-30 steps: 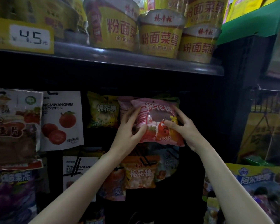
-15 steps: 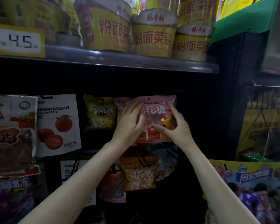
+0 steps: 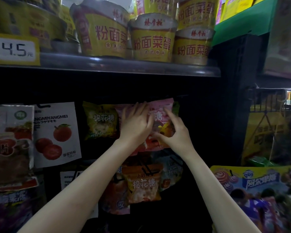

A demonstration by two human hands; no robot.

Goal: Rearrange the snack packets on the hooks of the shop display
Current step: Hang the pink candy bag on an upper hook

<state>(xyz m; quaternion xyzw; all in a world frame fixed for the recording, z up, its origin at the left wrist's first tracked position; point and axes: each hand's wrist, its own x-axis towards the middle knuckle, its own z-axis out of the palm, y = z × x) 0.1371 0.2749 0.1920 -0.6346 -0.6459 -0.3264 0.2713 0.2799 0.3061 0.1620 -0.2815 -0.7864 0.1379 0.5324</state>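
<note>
A pink marshmallow packet (image 3: 160, 115) hangs high on the dark display, just under the shelf. My left hand (image 3: 136, 125) lies flat over its left half with straight fingers pointing up. My right hand (image 3: 173, 132) pinches the packet's right side between thumb and fingers. A yellow marshmallow packet (image 3: 100, 121) hangs directly to the left. Below hang an orange marshmallow packet (image 3: 142, 184) and a pale one (image 3: 172, 172) on black hooks (image 3: 147, 171). The hook behind the pink packet is hidden.
A shelf edge (image 3: 124, 67) above carries yellow instant-noodle bowls (image 3: 151, 39) and a 4.5 price tag (image 3: 15, 49). White plum packets (image 3: 56, 133) and dark snack bags (image 3: 8, 145) hang at left. A colourful candy box (image 3: 259, 182) sits at lower right.
Both hands have raised the pink packet from in front of the display up against the top hook row. My left hand has spread flat over it.
</note>
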